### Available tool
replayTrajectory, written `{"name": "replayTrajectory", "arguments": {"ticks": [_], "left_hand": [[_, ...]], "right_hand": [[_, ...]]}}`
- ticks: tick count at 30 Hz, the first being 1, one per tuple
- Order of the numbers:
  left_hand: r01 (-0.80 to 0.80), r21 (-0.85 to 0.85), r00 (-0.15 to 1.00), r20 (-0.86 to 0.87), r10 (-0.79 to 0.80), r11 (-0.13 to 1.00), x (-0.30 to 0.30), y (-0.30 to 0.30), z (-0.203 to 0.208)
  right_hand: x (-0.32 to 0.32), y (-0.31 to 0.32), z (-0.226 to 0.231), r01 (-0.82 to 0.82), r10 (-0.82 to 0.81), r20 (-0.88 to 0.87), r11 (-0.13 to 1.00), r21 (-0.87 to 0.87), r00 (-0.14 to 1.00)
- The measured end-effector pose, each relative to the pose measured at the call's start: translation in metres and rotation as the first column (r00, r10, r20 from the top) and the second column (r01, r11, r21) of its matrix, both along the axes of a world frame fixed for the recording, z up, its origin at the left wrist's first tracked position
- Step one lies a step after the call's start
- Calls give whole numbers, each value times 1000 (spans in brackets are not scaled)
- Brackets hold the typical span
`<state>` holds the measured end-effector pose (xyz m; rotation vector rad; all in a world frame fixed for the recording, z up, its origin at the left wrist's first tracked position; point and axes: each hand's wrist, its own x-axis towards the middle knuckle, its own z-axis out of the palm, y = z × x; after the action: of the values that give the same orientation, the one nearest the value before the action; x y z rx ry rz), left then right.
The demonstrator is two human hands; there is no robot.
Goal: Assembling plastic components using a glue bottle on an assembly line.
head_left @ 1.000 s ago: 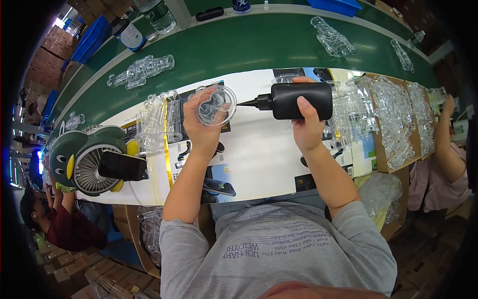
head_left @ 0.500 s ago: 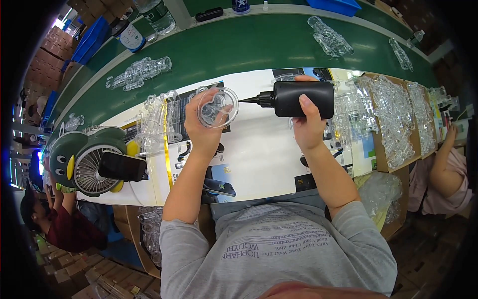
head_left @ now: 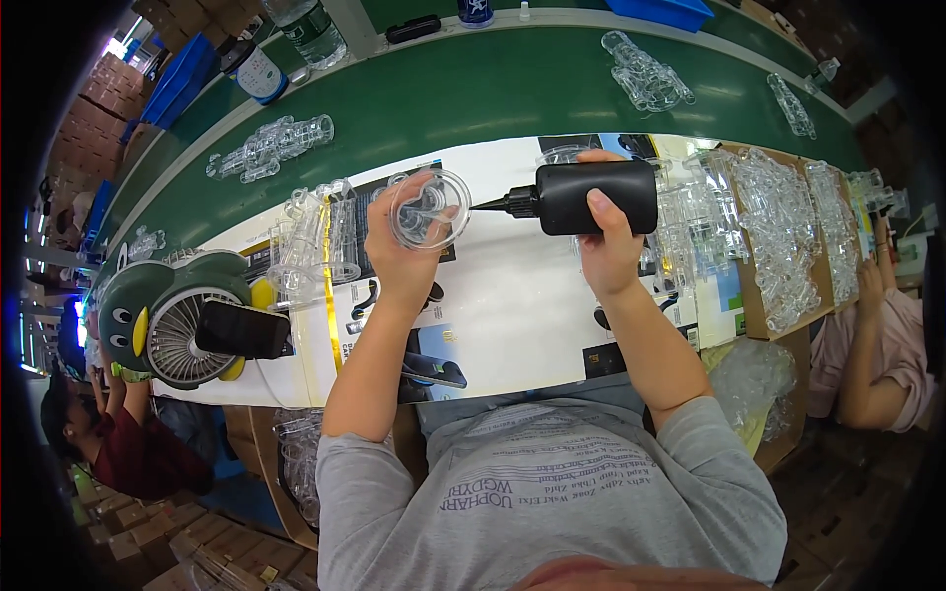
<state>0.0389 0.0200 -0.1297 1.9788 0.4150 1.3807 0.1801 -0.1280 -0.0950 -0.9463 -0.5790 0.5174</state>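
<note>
My left hand (head_left: 399, 246) is closed around a clear, see-through tubular piece (head_left: 455, 234), its round rim turned up towards me. My right hand (head_left: 613, 251) grips a black squeeze bottle (head_left: 581, 197) lying level, thumb across its near side. The bottle's thin tapered nozzle points left, and its tip is at the right edge of the clear rim; whether it touches, I cannot tell. Both hands are over the white, picture-printed board (head_left: 503, 325). Left of my left hand stand several similar clear pieces (head_left: 313, 236); more clear pieces (head_left: 690, 212) stand right of the bottle.
At the left, a penguin-shaped fan (head_left: 182, 325) has a black phone (head_left: 241, 329) in front. A cardboard box (head_left: 759, 286) of clear pieces stands at the right. Clear clusters (head_left: 647, 74) lie on the green belt (head_left: 473, 103). Co-workers sit on both sides.
The clear clusters on the green belt have shifted slightly left. My right hand and the bottle have edged left; my left hand barely moved. The right co-worker's arms have moved.
</note>
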Motion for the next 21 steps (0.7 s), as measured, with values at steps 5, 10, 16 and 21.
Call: {"name": "replayTrajectory", "arguments": {"ticks": [5, 10, 16, 21], "left_hand": [[-14, -14, 1000, 8, 14, 1000, 0, -1, 2], [-23, 11, 1000, 5, 23, 1000, 0, 0, 1], [-2, 27, 1000, 4, 2, 1000, -1, 0, 3], [-2, 57, 999, -46, 4, 998, -3, -1, 8]], "right_hand": [[1, -4, 1, -68, 72, 47, 995, -74, 996], [0, -1, 1, -51, 52, 36, 998, -43, 998], [0, 0, 2, -17, 17, 22, 1000, -15, 1000], [0, 1, 3, 13, -13, 24, 1000, 0, 1000]]}}
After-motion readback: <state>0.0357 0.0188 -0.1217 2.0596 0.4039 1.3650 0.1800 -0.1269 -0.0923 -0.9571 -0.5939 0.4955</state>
